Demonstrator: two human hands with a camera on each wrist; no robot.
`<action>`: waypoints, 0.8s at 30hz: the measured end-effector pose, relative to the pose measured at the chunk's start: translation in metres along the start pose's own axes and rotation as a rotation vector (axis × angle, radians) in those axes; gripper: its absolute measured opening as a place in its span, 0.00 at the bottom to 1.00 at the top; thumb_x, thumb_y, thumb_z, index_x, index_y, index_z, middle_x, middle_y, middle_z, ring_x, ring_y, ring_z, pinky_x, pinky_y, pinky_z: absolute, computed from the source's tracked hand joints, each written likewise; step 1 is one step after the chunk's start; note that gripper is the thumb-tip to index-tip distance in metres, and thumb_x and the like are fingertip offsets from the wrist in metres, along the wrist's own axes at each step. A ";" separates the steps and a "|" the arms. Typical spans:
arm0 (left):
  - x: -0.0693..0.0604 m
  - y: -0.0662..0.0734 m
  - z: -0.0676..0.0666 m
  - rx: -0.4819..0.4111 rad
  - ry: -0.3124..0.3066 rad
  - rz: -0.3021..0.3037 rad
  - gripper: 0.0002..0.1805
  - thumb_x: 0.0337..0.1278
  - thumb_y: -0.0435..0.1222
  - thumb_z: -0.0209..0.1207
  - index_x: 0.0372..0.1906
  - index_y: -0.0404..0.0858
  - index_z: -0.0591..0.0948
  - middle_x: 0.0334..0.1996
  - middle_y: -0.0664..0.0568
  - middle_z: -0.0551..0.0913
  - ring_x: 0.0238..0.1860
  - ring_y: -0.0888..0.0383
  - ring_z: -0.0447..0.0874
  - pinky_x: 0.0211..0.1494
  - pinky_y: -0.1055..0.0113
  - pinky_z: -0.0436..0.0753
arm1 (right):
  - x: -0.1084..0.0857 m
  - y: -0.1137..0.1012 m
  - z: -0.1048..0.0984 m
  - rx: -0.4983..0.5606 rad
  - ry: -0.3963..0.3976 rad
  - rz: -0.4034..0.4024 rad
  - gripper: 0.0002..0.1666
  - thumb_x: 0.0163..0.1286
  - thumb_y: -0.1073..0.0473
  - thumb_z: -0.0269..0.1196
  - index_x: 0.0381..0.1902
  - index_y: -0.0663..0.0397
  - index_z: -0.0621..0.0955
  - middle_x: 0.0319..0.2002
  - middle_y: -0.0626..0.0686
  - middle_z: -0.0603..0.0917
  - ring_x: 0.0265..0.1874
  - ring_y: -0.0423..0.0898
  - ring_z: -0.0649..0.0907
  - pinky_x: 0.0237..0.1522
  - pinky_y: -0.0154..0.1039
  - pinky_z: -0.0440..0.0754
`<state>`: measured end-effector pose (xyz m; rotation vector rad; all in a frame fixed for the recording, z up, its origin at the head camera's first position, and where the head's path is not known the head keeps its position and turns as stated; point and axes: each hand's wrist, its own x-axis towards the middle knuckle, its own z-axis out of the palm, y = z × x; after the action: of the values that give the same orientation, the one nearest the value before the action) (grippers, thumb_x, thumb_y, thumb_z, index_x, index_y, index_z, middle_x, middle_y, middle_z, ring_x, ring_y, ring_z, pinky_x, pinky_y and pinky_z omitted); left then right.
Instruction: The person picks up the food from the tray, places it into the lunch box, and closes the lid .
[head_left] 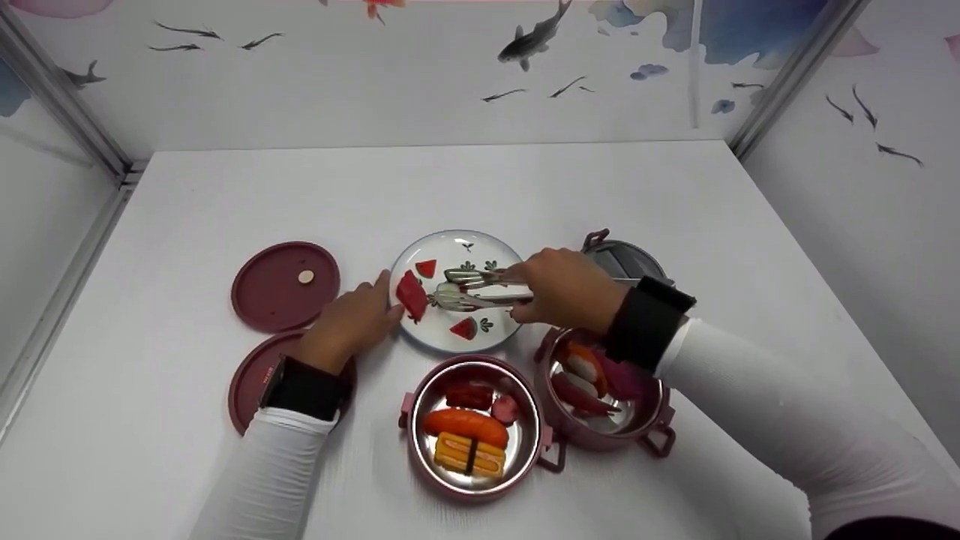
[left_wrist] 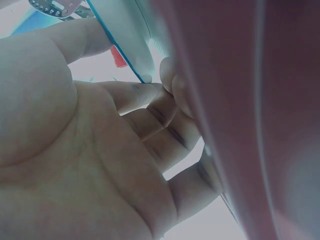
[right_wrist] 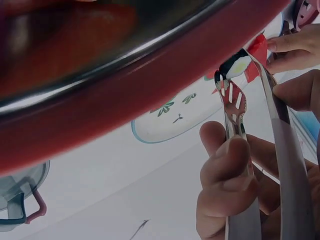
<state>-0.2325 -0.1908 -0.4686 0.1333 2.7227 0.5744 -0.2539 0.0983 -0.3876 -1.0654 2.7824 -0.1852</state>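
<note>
My right hand [head_left: 574, 289] holds metal tongs [head_left: 487, 301] over the white plate [head_left: 469, 241], which has a blue rim and printed watermelon pictures. At the tongs' tips is a small sushi roll [right_wrist: 240, 68] with a black wrapping and white filling; whether the tips squeeze it I cannot tell. A red slice [head_left: 411, 295], like toy fish, lies on the plate's left side. My left hand [head_left: 352, 319] pinches the plate's left rim, the thumb close to the red slice. In the left wrist view, the plate's rim [left_wrist: 120, 45] runs between thumb and fingers.
A round steel-lined pot [head_left: 474, 491] with several toy foods stands in front of the plate. Another food-filled pot [head_left: 600, 442] is to its right, partly under my right forearm. A lidded container [head_left: 626, 259] sits behind. Two maroon lids [head_left: 274, 292] lie left, one bearing a pale disc [head_left: 306, 277].
</note>
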 end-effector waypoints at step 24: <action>-0.003 0.001 -0.002 0.020 -0.002 0.016 0.40 0.75 0.49 0.44 0.80 0.32 0.46 0.73 0.28 0.62 0.73 0.33 0.62 0.74 0.40 0.64 | -0.145 0.013 -0.016 0.028 0.242 0.118 0.28 0.53 0.60 0.68 0.56 0.51 0.85 0.33 0.46 0.87 0.25 0.38 0.75 0.28 0.35 0.74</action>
<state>-0.2300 -0.1916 -0.4655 0.1603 2.7282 0.5507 -0.1589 0.2064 -0.3592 -0.9236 3.0358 -0.3595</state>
